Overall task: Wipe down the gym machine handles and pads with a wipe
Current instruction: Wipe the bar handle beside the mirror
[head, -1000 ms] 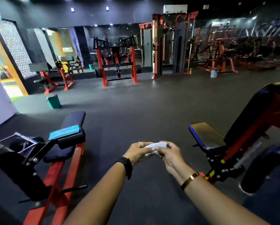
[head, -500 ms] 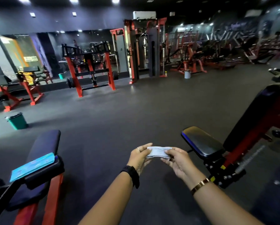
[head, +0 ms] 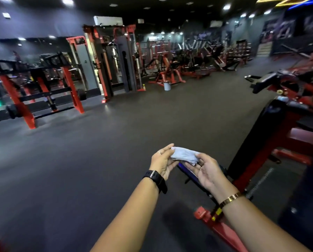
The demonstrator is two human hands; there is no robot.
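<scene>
Soft, creased cloth-like wipe point(head: 183, 156), matt dark floor point(head: 115, 151), glossy red-painted metal frame point(head: 257, 166) (smooth black padding point(head: 261, 135)).

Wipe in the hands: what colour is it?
The wipe is pale bluish white, seen in the head view.

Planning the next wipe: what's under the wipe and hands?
Only a blue-edged strip of seat pad shows; the right hand and wipe cover the rest.

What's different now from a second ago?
The view has swung right, so the bench with the blue packet has left the picture. The right hand has turned palm up and the wipe is spread wider. Unchanged: it and the left hand still hold the wipe near the red bench.
</scene>
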